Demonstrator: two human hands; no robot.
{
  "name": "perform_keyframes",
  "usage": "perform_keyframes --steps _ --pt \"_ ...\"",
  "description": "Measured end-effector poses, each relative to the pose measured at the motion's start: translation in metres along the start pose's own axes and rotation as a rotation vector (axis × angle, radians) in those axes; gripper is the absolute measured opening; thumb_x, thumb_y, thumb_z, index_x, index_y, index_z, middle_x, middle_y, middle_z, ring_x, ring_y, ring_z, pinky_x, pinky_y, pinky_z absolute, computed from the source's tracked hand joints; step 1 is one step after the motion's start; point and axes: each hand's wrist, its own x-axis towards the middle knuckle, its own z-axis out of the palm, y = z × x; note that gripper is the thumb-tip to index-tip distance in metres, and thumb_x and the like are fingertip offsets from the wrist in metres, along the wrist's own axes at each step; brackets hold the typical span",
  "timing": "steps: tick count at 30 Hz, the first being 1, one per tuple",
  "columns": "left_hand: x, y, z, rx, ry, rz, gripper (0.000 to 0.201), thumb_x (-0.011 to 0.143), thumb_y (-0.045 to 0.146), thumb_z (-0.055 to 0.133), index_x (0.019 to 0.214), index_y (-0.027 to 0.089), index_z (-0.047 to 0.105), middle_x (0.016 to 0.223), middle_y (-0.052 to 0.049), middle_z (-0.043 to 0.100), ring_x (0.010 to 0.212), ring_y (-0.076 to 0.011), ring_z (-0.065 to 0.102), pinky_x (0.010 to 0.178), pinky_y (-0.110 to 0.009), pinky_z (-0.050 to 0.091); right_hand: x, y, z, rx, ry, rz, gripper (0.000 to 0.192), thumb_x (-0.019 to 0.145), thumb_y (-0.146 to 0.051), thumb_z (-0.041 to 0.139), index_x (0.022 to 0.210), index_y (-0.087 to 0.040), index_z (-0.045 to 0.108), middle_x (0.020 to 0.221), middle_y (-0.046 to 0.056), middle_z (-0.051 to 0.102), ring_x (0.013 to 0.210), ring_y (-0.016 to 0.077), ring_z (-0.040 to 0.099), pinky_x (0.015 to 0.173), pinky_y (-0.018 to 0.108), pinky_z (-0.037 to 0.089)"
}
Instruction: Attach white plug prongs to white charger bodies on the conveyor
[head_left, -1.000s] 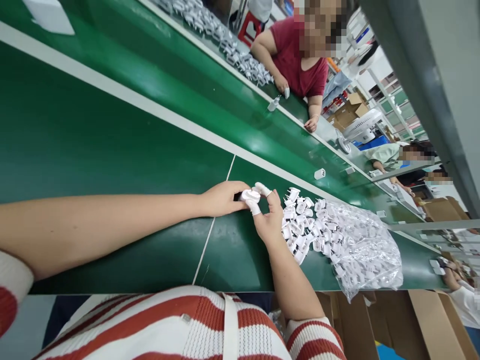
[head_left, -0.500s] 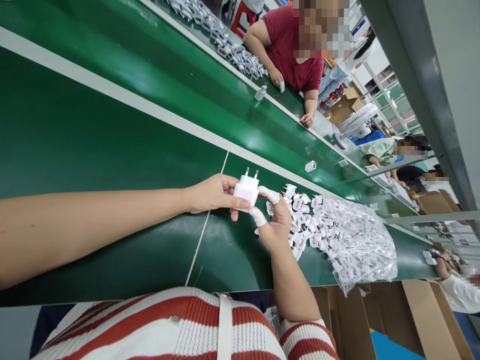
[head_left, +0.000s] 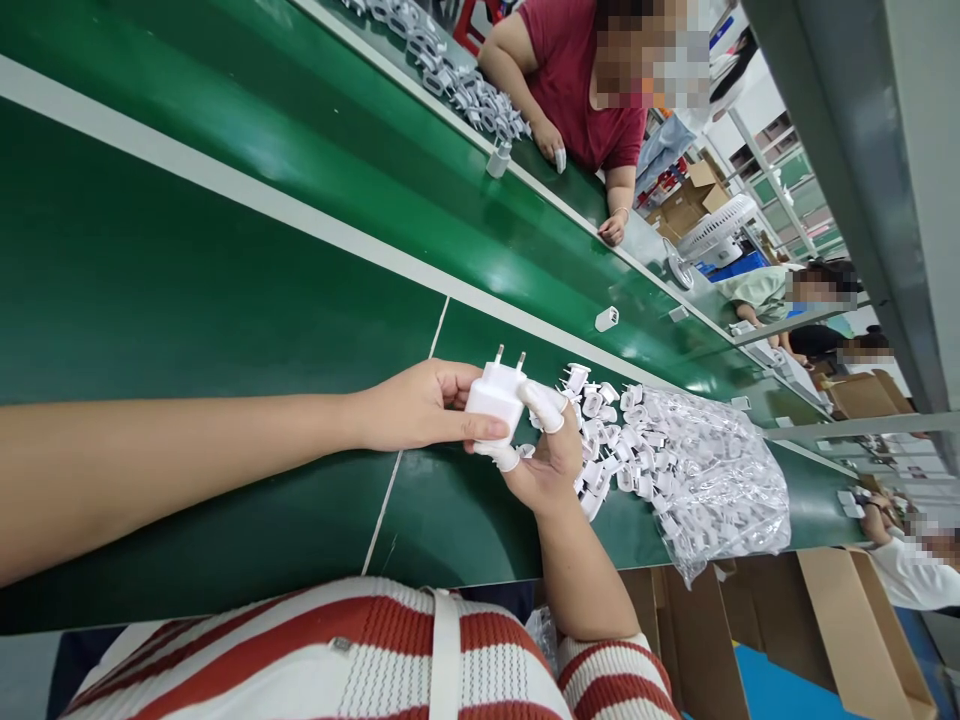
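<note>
A white two-pin charger plug (head_left: 495, 398) is held above the green table, its metal pins pointing away from me. My left hand (head_left: 424, 405) is closed on its left side, the thumb lying across the front face. My right hand (head_left: 551, 450) wears white finger covers on thumb and forefinger, and both press the charger's right side and lower edge. Just beyond my right hand lies a loose pile of white plug pieces with pins (head_left: 600, 430), spilling from a clear plastic bag (head_left: 724, 480).
The green conveyor belt (head_left: 300, 150) runs past the table and carries a white charger housing (head_left: 607, 319) and another charger (head_left: 498, 160). Across it sits a co-worker in a red shirt (head_left: 562, 80) beside heaped grey-white parts (head_left: 450, 75). Open cardboard boxes (head_left: 772, 610) stand at lower right.
My right thumb and fingers have closed further round the charger, which has come slightly nearer to me. The parts on the belt have shifted left in the view.
</note>
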Motion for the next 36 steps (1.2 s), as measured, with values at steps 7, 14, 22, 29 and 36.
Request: perform_keyframes --steps 7,14,22,29,36 --pt "-0.007 0.002 0.011 -0.240 -0.119 -0.037 0.033 0.091 0.039 0.075 0.116 0.019 0.066 0.107 -0.005 0.074 0.101 -0.0194 0.068 0.091 -0.029 0.054 -0.001 -0.004 -0.002 -0.123 0.024 -0.037 0.052 0.091 -0.039 0.071 0.140 -0.035 0.055 0.126 0.009 0.069 0.114 0.0325 0.071 0.091 0.054 0.063" --pt "-0.013 0.007 0.021 -0.411 -0.149 -0.097 0.042 0.100 0.051 0.052 0.121 0.018 0.067 0.114 -0.011 0.074 0.118 -0.0291 0.064 0.107 -0.041 0.048 -0.008 -0.007 -0.001 -0.064 0.016 0.094 0.048 0.093 -0.038 0.063 0.140 -0.030 0.055 0.120 0.009 0.071 0.117 0.0322 0.070 0.114 0.063 0.050" --pt "-0.010 0.004 0.025 -0.416 -0.074 -0.102 0.051 0.103 0.059 0.046 0.119 0.016 0.069 0.104 -0.011 0.075 0.108 -0.0279 0.067 0.101 -0.039 0.050 -0.006 -0.008 0.003 -0.046 0.054 0.045 0.053 0.090 -0.034 0.066 0.142 -0.033 0.055 0.119 0.007 0.072 0.106 0.0296 0.073 0.116 0.066 0.047" --pt "-0.011 0.009 0.024 -0.351 -0.053 -0.151 0.091 0.089 0.092 0.026 0.106 0.016 0.073 0.091 -0.012 0.075 0.092 -0.0277 0.069 0.080 -0.034 0.055 -0.005 -0.015 0.006 -0.094 0.019 0.005 0.052 0.090 -0.029 0.065 0.140 -0.036 0.053 0.116 0.006 0.072 0.101 0.0283 0.074 0.115 0.068 0.046" --pt "-0.012 0.009 0.022 -0.409 -0.163 -0.135 0.059 0.098 0.069 0.043 0.115 0.018 0.068 0.104 -0.011 0.074 0.106 -0.0289 0.067 0.091 -0.036 0.053 -0.012 -0.013 0.007 -0.078 0.101 -0.028 0.056 0.092 -0.036 0.066 0.146 -0.035 0.049 0.118 0.008 0.071 0.105 0.0310 0.074 0.112 0.069 0.048"
